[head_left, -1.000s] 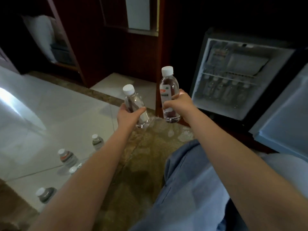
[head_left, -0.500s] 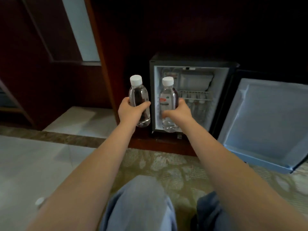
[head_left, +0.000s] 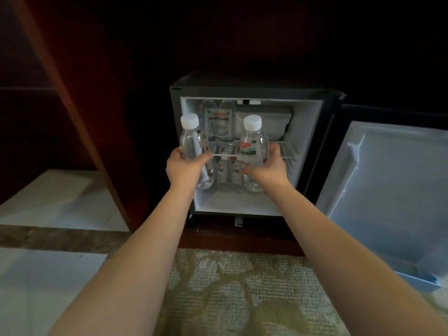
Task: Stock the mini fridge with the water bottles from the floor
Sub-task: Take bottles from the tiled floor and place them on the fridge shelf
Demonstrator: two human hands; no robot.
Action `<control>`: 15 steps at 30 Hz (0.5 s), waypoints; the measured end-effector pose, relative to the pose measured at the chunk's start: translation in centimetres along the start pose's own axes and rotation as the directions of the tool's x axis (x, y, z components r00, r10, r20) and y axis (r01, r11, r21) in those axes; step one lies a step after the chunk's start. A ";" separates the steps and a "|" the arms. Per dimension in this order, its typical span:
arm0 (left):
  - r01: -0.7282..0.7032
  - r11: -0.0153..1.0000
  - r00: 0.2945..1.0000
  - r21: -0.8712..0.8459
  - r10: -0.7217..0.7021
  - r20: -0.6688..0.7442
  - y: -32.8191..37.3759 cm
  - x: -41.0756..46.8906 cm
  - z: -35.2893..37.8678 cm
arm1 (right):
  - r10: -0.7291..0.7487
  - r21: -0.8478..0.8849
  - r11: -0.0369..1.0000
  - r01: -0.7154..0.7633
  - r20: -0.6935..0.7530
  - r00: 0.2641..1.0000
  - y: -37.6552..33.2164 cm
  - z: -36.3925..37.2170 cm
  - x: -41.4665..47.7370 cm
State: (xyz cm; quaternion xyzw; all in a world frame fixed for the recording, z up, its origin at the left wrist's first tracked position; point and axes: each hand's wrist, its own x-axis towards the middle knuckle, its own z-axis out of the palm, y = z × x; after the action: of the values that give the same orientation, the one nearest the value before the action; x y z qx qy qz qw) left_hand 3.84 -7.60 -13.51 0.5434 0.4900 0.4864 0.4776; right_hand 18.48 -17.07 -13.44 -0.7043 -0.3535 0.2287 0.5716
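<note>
Open mini fridge, hands holding bottles upright

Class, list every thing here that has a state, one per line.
Fridge door: open.
Left hand: gripping left bottle.
Right hand: gripping right bottle.
Left bottle: capped, upright, held.
Right bottle: capped, upright, held.
Stored bottles: standing inside.

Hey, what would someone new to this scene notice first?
Centre frame, the left hand and right hand each grip an upright white-capped bottle, the left bottle and right bottle, before the lit mini fridge. Stocked bottles stand on its wire shelf, more beneath; its door stands open at right.
</note>
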 end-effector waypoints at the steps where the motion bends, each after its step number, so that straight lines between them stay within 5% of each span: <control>1: 0.005 1.000 1.000 0.027 -0.005 0.000 -0.6 0.8 0.4 | 0.002 -0.007 1.000 -0.002 -0.004 1.000 0.3 -0.1 1.1; 15: 0.005 0.973 0.993 0.233 -0.032 0.112 -2.7 8.2 8.1 | 0.141 -0.161 0.975 -0.155 -0.097 0.985 3.6 -0.9 12.8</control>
State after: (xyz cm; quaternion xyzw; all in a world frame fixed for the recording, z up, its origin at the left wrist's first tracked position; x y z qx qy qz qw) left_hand 12.06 0.36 -16.31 0.6180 0.5201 0.3891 0.4429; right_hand 28.29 -8.27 -15.69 -0.7834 -0.2933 0.2099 0.5061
